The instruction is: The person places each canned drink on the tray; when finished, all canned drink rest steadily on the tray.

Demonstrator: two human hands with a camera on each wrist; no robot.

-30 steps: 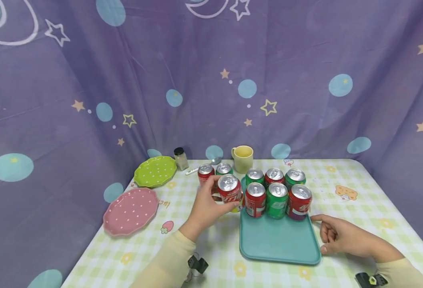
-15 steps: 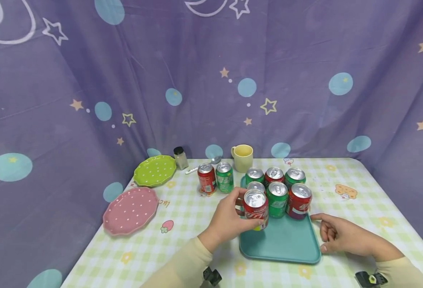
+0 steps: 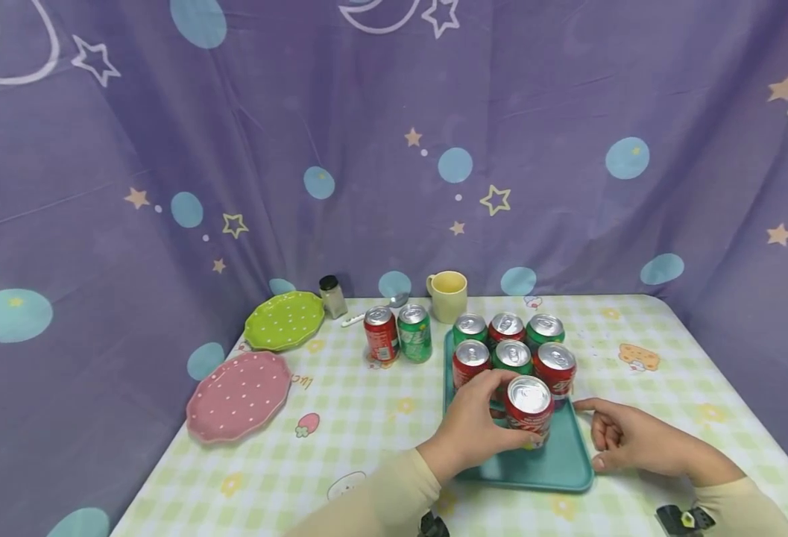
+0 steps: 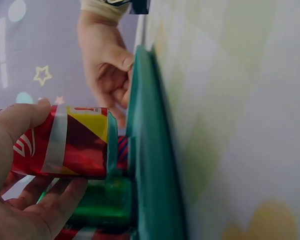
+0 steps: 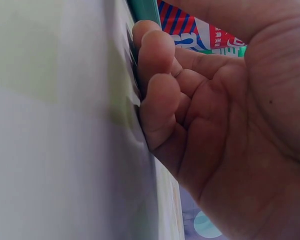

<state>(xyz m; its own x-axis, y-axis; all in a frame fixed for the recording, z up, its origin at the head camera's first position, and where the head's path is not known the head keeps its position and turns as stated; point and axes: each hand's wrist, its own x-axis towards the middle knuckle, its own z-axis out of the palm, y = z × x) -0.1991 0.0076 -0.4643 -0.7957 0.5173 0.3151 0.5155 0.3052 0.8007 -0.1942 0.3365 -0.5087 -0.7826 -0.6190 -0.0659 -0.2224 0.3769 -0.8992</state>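
My left hand (image 3: 470,429) grips a red soda can (image 3: 526,418) between thumb and fingers, over the near part of the teal tray (image 3: 564,466). In the left wrist view a small gap shows between the can's base and the tray. Behind it on the tray stand two rows of upright red and green cans, among them a green can (image 3: 513,352) and a red can (image 3: 556,365). My right hand (image 3: 645,444) rests at the tray's right edge, index finger and thumb against the rim. Its other fingers curl loosely and hold nothing.
A red can (image 3: 381,335) and a green can (image 3: 414,335) stand left of the tray. Further back are a yellow mug (image 3: 449,298), a spoon (image 3: 399,300) and a black-capped jar (image 3: 333,298). A green plate (image 3: 285,321) and a pink plate (image 3: 239,395) lie at the left.
My left hand has carried the red can rightward and nearer, from the tray's left side to over its front part. My right hand stays at the tray's edge.
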